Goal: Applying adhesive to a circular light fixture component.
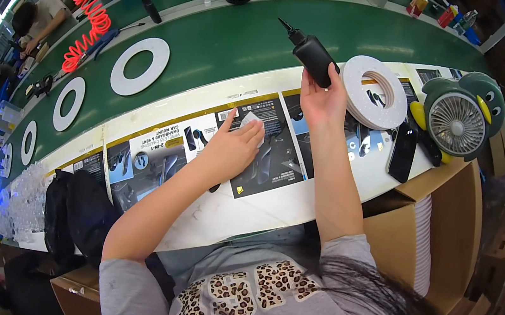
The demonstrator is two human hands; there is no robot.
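My right hand is wrapped round the base of a black squeeze bottle, which tilts with its thin pointed nozzle toward the upper left above the green surface. A crumpled white wipe lies under the fingers of my left hand, which presses it on a dark printed packaging sheet. Just right of the bottle rests a stack of white flat rings. More printed sheets lie along the white worktop to the left.
Single white rings lie along the green belt. A green penguin-shaped fan and a black phone are at the right, above an open carton. Black cloth and clear plastic pieces are at the left. People sit farther off.
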